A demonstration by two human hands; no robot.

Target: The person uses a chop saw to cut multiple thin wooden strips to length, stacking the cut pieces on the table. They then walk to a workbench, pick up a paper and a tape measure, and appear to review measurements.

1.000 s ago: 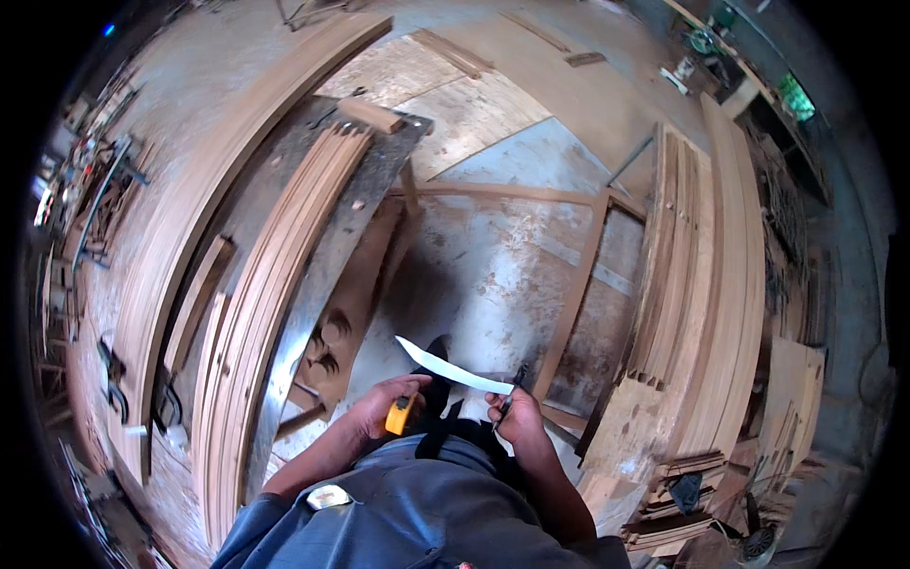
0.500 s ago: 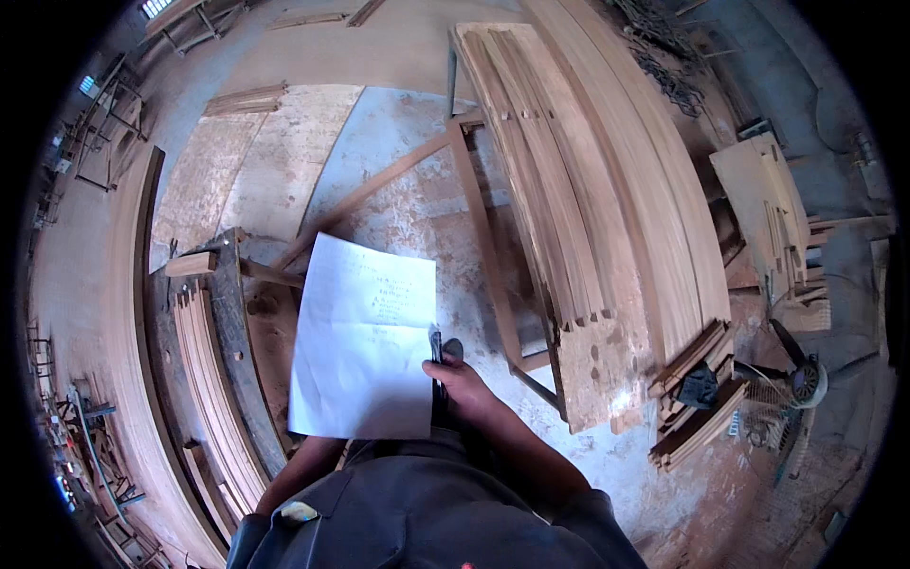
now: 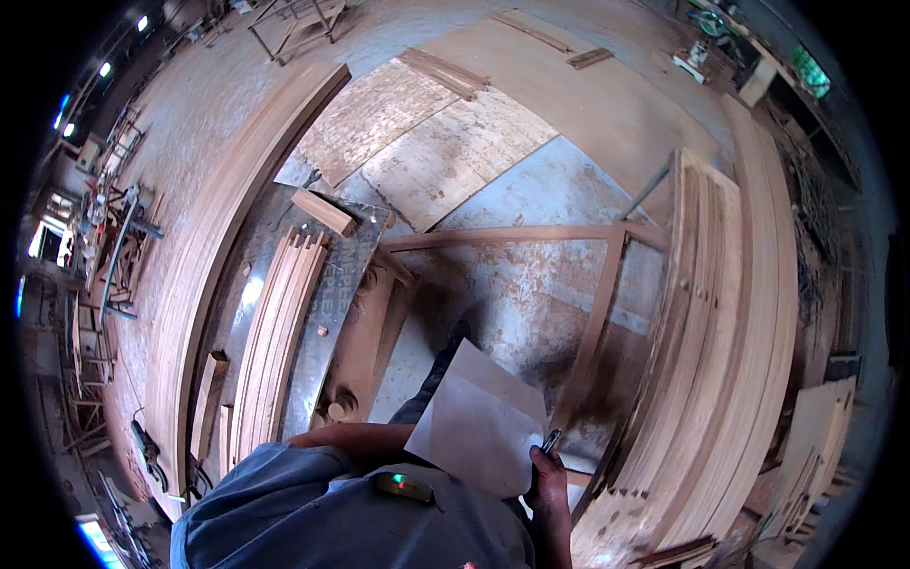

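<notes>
A creased white sheet of paper (image 3: pixel 483 417) is tilted in front of my body. My right hand (image 3: pixel 550 484) is closed at its right edge, with a dark slim object (image 3: pixel 551 440) sticking up past the thumb; its exact kind is unclear. My left forearm (image 3: pixel 351 442) reaches toward the paper's left side, and the left hand itself is hidden behind the sheet. Left of me, a bundle of wood strips (image 3: pixel 278 341) lies on a worn bench (image 3: pixel 327 318), near a short wood block (image 3: pixel 323 212).
A long thick plank (image 3: pixel 237 204) runs along the far left. At right, long boards (image 3: pixel 749 313) and strips lie on a bench. A wooden frame (image 3: pixel 592 322) is beside that bench. Plywood sheets (image 3: pixel 455 142) cover the floor ahead. Pliers-like tools (image 3: pixel 147 450) sit lower left.
My view has swung left, so the left bench shows more fully and the right bench has shifted toward the rim. The paper is lower and more tilted, its writing no longer visible.
</notes>
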